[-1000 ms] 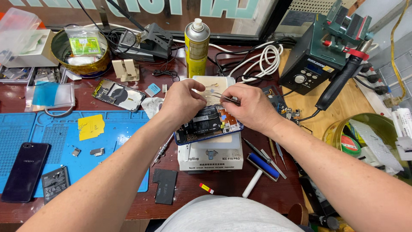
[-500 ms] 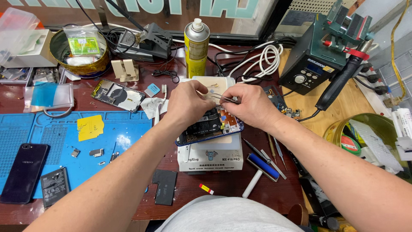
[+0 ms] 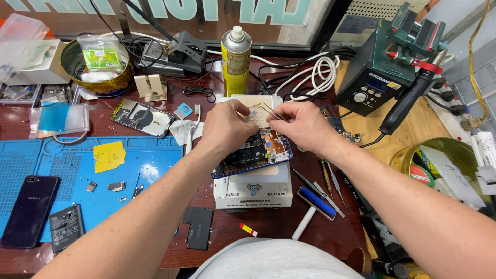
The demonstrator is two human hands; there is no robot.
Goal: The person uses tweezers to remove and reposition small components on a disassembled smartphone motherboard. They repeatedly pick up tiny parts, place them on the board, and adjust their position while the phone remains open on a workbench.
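Opened blue-framed phone (image 3: pixel 256 155): on the white box near the workbench's front edge, long axis running away from us, directly under both hands. Our right hand (image 3: pixel 305 124), nearer, pinches thin metal tweezers (image 3: pixel 274 112) pointing left; our left hand (image 3: pixel 227 126) curls, fingertips pressed closed on the phone's top edge.

Both hands, left hand (image 3: pixel 227 126) and right hand (image 3: pixel 305 124), crowd over the opened phone (image 3: pixel 256 152) on its white box (image 3: pixel 253 191). Far side is blocked by the yellow spray can (image 3: pixel 236 62) and white cable coil (image 3: pixel 315 72). Right, screwdrivers (image 3: pixel 330 183) and a roller (image 3: pixel 315 204) lie close. Left, the blue mat (image 3: pixel 155 165) offers open room between small parts.
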